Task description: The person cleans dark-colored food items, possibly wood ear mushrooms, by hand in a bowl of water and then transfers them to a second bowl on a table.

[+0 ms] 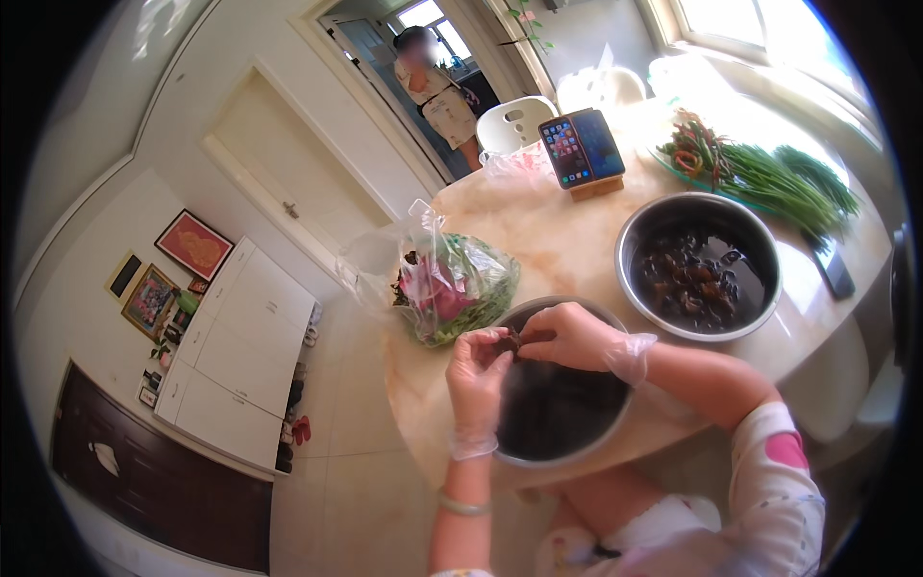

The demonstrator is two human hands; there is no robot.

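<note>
Closely pinching a dark piece (pixel 512 343) between left hand (pixel 474 380) and right hand (pixel 580 337). Held over the near basin (pixel 556 463), likely for catching drips

Gloved hands (pixel 476 375) pinching dark piece (pixel 511 342) above basin (pixel 522 313)

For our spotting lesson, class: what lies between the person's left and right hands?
A small dark piece, held by the left hand and right hand; the head view shows it.

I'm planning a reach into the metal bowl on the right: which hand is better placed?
Probably the right hand: it is nearer the metal bowl, while the left hand lies farther across. Both appear to pinch a small dark piece, so the right would first need freeing.
</note>
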